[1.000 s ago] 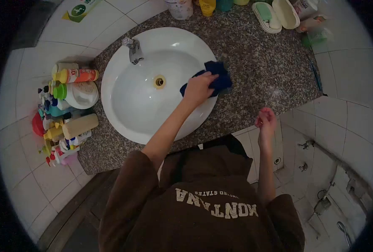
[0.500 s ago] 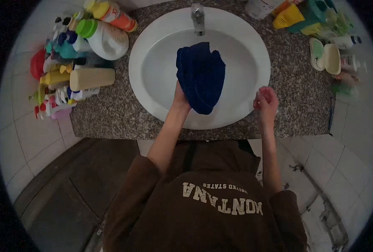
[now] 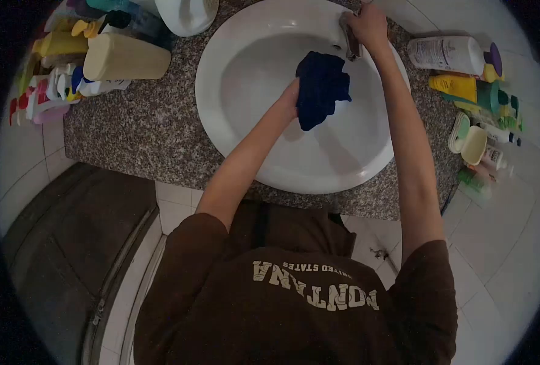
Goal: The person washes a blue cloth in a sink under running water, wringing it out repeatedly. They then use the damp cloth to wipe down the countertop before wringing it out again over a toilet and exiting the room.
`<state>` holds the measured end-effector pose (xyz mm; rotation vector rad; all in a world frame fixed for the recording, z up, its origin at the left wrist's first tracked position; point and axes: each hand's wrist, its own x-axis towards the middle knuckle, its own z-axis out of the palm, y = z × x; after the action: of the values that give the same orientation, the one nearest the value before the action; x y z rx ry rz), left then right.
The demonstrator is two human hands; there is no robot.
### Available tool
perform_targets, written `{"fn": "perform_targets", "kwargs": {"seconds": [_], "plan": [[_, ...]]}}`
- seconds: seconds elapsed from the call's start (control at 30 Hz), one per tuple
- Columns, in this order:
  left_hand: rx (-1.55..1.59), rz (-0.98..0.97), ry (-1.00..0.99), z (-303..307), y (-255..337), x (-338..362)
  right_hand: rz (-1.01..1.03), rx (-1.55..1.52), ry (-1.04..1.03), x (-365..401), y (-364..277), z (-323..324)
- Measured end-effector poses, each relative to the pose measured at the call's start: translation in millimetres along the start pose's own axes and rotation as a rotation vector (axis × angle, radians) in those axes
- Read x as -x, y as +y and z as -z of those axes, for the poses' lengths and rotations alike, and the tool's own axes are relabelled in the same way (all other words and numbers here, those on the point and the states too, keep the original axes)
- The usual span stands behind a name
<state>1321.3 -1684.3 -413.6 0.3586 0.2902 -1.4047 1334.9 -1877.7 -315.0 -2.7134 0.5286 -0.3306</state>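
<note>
A dark blue cloth [image 3: 321, 91] hangs bunched over the sink basin, below and left of the faucet. My left hand [image 3: 290, 98] grips it from its left side; most of the fingers are hidden behind the fabric. At the back right of the sink, my right hand [image 3: 369, 25] has its fingers curled over the top of the metal faucet [image 3: 351, 41], where the handle is. No water stream can be made out. The white oval sink [image 3: 233, 143] surrounds the cloth, which casts a shadow in the bowl.
Speckled granite countertop [image 3: 136, 131] surrounds the sink. To the left stand several bottles, among them a cream bottle [image 3: 127, 58] and a white jug [image 3: 188, 13]. On the right are a white bottle [image 3: 446, 53], a yellow tube [image 3: 453, 87] and an open soap box [image 3: 474, 145].
My right hand has gone from the sink's right rim up to the faucet and taken hold of its top. My left hand has brought the cloth nearer the faucet. The view has turned.
</note>
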Motion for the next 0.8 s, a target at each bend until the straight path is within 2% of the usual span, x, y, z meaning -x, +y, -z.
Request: {"fn": "perform_targets", "kwargs": {"seconds": [0.17, 0.23, 0.27, 0.33, 0.37, 0.43, 0.47, 0.53, 0.63, 0.67, 0.7, 0.73, 0.77, 0.8], "plan": [[0.011, 0.004, -0.023, -2.3, 6.7, -24.8, 0.104, 0.188, -0.18, -20.8, 11.3, -4.4], [0.07, 0.114, 0.011, 2.2, 6.1, -31.3, 0.417, 0.125, -0.251, -19.6, 17.7, 1.5], [0.067, 0.119, 0.011, 8.5, 3.0, -36.9, 0.412, 0.125, -0.249, -19.1, 18.4, 2.9], [0.046, 0.156, 0.017, 22.0, -3.7, -47.3, 0.627, 0.038, -0.108, -15.1, 16.2, 4.2], [0.039, 0.166, 0.02, 20.1, -3.6, -46.6, 0.616, 0.037, -0.102, -10.5, 3.5, 12.8], [-0.014, 0.183, 0.153, 15.3, -3.9, -40.1, 0.48, -0.038, -0.222, -3.0, -28.7, 35.6], [-0.02, 0.194, 0.162, 22.9, -6.8, -42.9, 0.467, -0.046, -0.218, 1.8, -25.4, 32.9], [-0.039, 0.19, 0.149, 41.1, -12.7, -51.7, 0.282, -0.139, 0.07, 17.6, -14.5, 20.8], [-0.074, 0.199, 0.101, 32.3, -9.4, -46.6, 0.01, -0.242, 0.5, 44.0, 4.3, -0.6], [-0.072, 0.2, 0.098, 25.5, -10.0, -45.5, -0.263, -0.481, 0.61, 69.7, -10.9, -2.3], [0.005, 0.135, 0.201, 20.0, -11.0, -42.7, -0.542, -0.723, 0.705, 100.8, -30.5, -8.5], [0.083, 0.069, 0.31, 18.9, -12.7, -40.2, -0.672, -0.65, 0.658, 130.6, -25.1, -38.3], [0.085, 0.072, 0.321, 22.2, -17.7, -39.4, -0.806, -0.573, 0.61, 155.3, -23.2, -61.8], [0.004, -0.032, 0.48, 25.2, -24.1, -39.6, -1.038, -0.869, 0.526, 161.8, -40.9, -67.0]]}}
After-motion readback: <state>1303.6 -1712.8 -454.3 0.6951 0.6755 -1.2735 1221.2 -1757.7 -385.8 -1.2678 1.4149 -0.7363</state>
